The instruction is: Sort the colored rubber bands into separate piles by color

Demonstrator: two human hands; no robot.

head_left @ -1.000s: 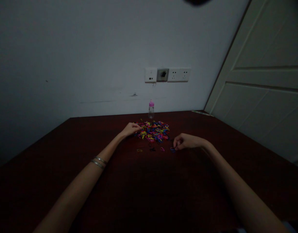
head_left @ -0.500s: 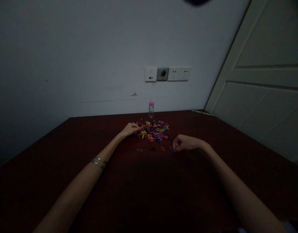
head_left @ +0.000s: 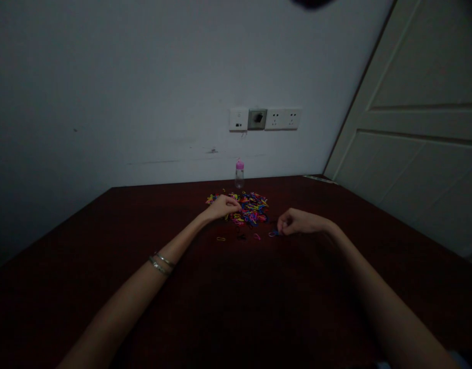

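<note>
A loose pile of small coloured rubber bands (head_left: 254,209) lies on the dark red table. My left hand (head_left: 223,207) reaches over the pile's left half, thumb and fingers pinched together; what they hold, if anything, is too small to make out. To the right of the pile, my right hand (head_left: 297,221) is closed, its fingertips on a blue rubber band (head_left: 276,233) at the table top. In front of the pile a yellow rubber band (head_left: 221,239), a black rubber band (head_left: 241,237) and a pink rubber band (head_left: 257,236) lie apart in a row.
Behind the pile stands a small clear bottle with a pink cap (head_left: 239,174). The white wall (head_left: 162,92) with sockets (head_left: 283,118) borders the table's back edge. A pale panelled door (head_left: 420,118) is at the right. The room is dim.
My left hand has moved right and slightly nearer, further over the pile. My right hand has shifted slightly right and up, and the blue band by its fingertips shows more.
</note>
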